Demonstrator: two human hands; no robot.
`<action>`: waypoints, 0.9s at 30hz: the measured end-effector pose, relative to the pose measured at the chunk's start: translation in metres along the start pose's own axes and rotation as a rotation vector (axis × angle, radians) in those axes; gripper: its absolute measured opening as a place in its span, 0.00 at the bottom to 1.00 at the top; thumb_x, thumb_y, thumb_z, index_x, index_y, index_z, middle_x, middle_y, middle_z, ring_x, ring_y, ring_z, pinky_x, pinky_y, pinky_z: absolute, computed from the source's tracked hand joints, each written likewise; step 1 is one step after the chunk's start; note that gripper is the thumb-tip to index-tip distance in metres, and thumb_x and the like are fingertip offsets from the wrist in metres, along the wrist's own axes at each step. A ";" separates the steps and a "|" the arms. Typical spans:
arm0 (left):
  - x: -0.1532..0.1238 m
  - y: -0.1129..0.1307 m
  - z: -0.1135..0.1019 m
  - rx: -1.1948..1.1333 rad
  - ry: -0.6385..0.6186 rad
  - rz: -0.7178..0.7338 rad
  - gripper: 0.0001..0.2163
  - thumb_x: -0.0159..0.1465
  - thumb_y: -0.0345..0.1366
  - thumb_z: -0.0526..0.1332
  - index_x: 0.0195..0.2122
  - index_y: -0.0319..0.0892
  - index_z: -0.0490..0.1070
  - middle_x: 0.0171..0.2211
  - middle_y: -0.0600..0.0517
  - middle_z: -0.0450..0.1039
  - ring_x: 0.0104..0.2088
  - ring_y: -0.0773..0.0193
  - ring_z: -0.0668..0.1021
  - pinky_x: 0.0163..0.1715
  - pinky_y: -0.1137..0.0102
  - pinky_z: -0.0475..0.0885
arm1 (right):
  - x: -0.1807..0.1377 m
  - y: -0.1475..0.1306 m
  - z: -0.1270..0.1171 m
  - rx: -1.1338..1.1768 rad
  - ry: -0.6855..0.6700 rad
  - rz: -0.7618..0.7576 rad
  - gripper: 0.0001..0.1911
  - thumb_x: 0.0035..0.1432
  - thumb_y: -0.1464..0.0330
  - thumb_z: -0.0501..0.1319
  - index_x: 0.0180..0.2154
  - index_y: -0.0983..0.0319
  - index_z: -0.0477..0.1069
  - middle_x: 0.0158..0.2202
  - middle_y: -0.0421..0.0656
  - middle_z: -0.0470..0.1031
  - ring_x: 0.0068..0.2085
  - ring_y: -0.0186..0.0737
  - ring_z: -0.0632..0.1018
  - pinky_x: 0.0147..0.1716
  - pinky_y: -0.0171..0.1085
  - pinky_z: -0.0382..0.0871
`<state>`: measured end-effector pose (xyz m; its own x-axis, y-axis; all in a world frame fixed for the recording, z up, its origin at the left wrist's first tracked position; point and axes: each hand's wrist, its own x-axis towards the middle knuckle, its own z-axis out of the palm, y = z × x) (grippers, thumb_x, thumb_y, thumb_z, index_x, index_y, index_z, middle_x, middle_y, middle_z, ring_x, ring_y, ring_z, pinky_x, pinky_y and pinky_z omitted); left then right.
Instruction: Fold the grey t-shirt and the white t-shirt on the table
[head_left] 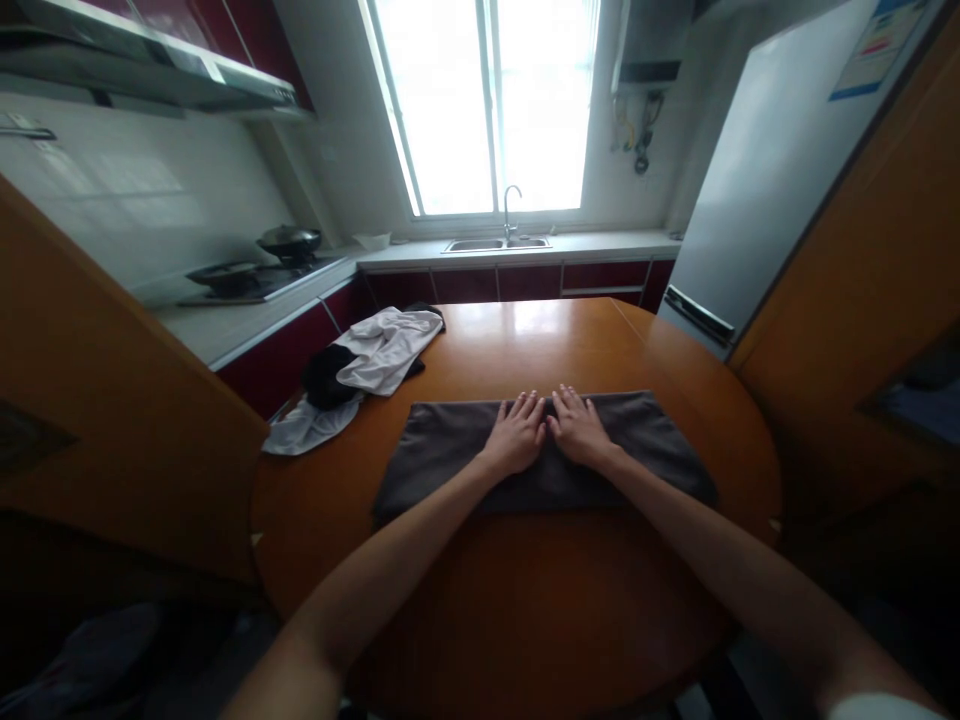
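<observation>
A dark grey cloth (442, 450) lies folded in a long strip across the round wooden table (525, 600). My left hand (516, 432) lies flat on the middle of the cloth, fingers stretched out. Right beside it, my right hand (577, 425) also presses flat on the cloth, fingers open and nearly touching the left hand. Neither hand grips anything.
A heap of white and black clothes (367, 365) lies at the table's far left edge. Behind are a counter with a stove and pans (259, 270), a sink (499, 243) under the window, and a tall fridge (757, 190) at the right.
</observation>
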<state>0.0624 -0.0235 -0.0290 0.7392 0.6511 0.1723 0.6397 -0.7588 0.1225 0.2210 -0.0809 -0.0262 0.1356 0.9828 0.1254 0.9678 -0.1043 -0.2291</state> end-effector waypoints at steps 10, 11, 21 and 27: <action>-0.001 0.002 0.014 0.054 -0.048 -0.016 0.27 0.74 0.44 0.43 0.72 0.41 0.54 0.74 0.48 0.46 0.73 0.54 0.50 0.70 0.48 0.50 | -0.004 0.027 0.013 -0.036 -0.060 0.012 0.36 0.72 0.52 0.40 0.72 0.66 0.48 0.75 0.50 0.43 0.74 0.46 0.45 0.70 0.55 0.33; -0.001 0.003 0.014 0.054 -0.049 -0.020 0.27 0.74 0.44 0.44 0.72 0.41 0.54 0.74 0.48 0.46 0.73 0.54 0.50 0.70 0.48 0.50 | -0.005 0.040 0.011 -0.056 -0.055 0.039 0.37 0.72 0.51 0.40 0.73 0.65 0.47 0.75 0.50 0.43 0.74 0.46 0.44 0.70 0.56 0.32; 0.001 0.004 0.012 0.002 -0.087 -0.048 0.28 0.73 0.44 0.44 0.72 0.41 0.53 0.74 0.48 0.45 0.73 0.54 0.50 0.70 0.48 0.48 | -0.008 0.113 -0.014 -0.153 -0.035 0.250 0.39 0.72 0.50 0.36 0.72 0.68 0.48 0.75 0.51 0.42 0.74 0.48 0.43 0.70 0.59 0.32; -0.001 0.006 0.014 -0.020 -0.072 -0.048 0.28 0.73 0.45 0.44 0.72 0.43 0.53 0.74 0.49 0.46 0.73 0.54 0.50 0.70 0.48 0.47 | 0.008 0.044 0.004 -0.072 0.008 0.122 0.37 0.72 0.52 0.37 0.72 0.67 0.49 0.75 0.52 0.44 0.74 0.47 0.46 0.69 0.58 0.39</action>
<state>0.0680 -0.0283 -0.0419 0.7216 0.6858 0.0951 0.6709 -0.7265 0.1485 0.2634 -0.0769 -0.0388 0.2547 0.9609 0.1087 0.9567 -0.2340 -0.1734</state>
